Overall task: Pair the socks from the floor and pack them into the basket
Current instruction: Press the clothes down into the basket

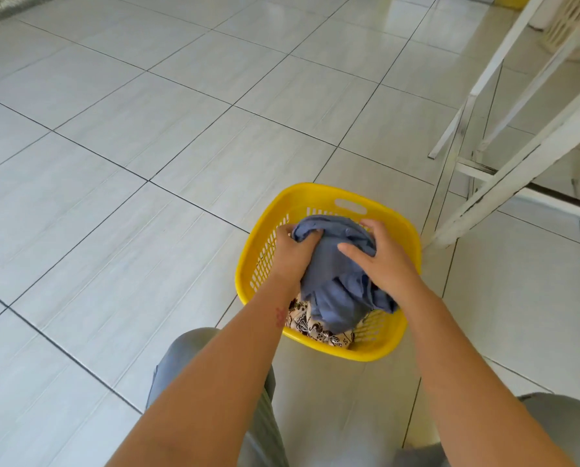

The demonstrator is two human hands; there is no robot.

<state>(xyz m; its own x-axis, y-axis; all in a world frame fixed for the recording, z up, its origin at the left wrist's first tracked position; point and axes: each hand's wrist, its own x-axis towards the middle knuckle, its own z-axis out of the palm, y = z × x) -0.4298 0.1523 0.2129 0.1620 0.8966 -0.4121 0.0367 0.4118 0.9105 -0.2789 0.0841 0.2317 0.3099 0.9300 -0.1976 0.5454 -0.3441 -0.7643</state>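
A yellow plastic basket [319, 197] with slotted walls stands on the white tiled floor just ahead of my knees. Inside it lies a crumpled blue-grey cloth [332, 281] over a black-and-cream patterned cloth [310, 323]. My left hand [292, 252] is inside the basket, its fingers closed on the cloth's left top edge. My right hand [379, 257] presses on the cloth from the right, fingers curled over it. No socks show on the floor or in the basket.
White wooden furniture legs [504, 176] with chipped paint stand close to the basket's right and behind it. A rug edge [8, 8] lies at the far left corner. Bare tiles stretch to the left and ahead. My grey trouser knees [194, 352] frame the bottom.
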